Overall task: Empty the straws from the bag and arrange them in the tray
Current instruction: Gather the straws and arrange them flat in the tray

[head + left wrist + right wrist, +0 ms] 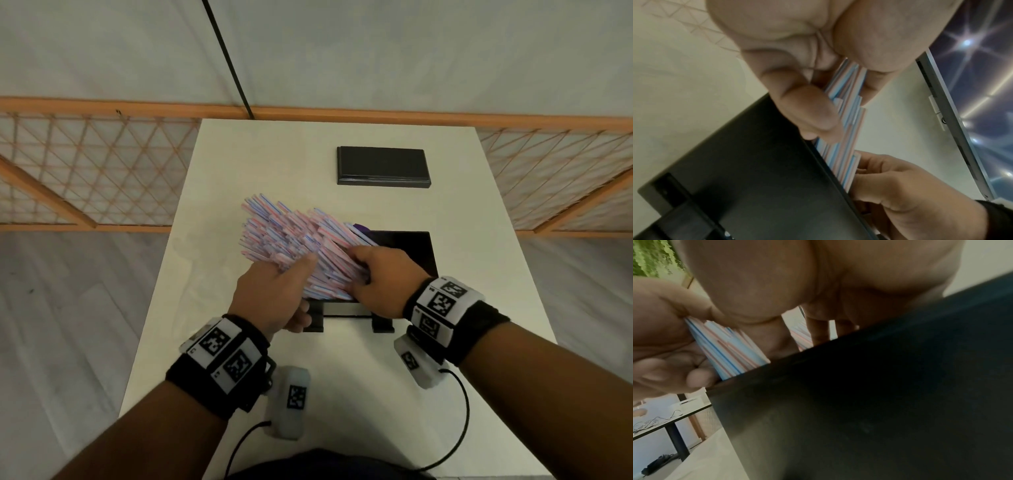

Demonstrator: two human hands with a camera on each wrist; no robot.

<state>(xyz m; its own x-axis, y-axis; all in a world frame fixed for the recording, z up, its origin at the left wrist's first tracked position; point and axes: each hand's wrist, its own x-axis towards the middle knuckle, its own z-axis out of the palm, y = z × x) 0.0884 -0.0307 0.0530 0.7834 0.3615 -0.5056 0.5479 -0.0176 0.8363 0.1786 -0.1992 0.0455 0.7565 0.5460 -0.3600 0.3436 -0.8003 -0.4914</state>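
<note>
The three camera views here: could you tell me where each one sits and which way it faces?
Head: worn on the head, looks down at the white table; both forearms, left hand and right hand grip the straws.
Left wrist: looks along the palm at fingers round the straws.
Right wrist: under the palm, over the black tray.
All share straws and tray.

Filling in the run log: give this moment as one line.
stage: arranging | left hand: grips straws | right hand: grips straws | straws: fanned bundle over black tray | bag: not seen
</note>
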